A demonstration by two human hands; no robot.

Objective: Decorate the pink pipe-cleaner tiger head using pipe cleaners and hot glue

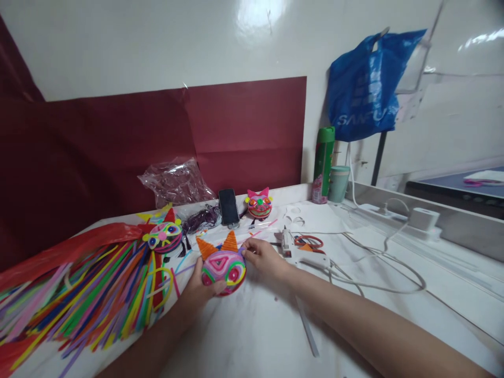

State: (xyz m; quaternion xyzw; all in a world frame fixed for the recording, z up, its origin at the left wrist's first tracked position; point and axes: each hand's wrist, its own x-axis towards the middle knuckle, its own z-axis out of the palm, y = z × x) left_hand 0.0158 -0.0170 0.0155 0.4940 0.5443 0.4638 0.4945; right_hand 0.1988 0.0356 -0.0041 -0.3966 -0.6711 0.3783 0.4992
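Note:
A round purple, pink and green craft face [223, 269] with two orange pointed ears is held low over the white table. My left hand [200, 286] grips its left side, thumb across the lower front. At the upper right edge, my right hand [260, 254] pinches a small purple piece against the face, beside the right ear. Just right of that hand lies a white glue gun [301, 254]. Two similar decorated faces rest on the table: one pink and yellow [165, 236] at the left, one pink-eared [259, 205] at the back.
Many coloured pipe cleaners [98, 289] spread over the left side. A phone [229, 207], clear plastic wrap [177, 184], a green spray can [324, 165] and a cup [339, 184] stand or lie behind. Cables [386, 286] and red-handled scissors [311, 241] are at right.

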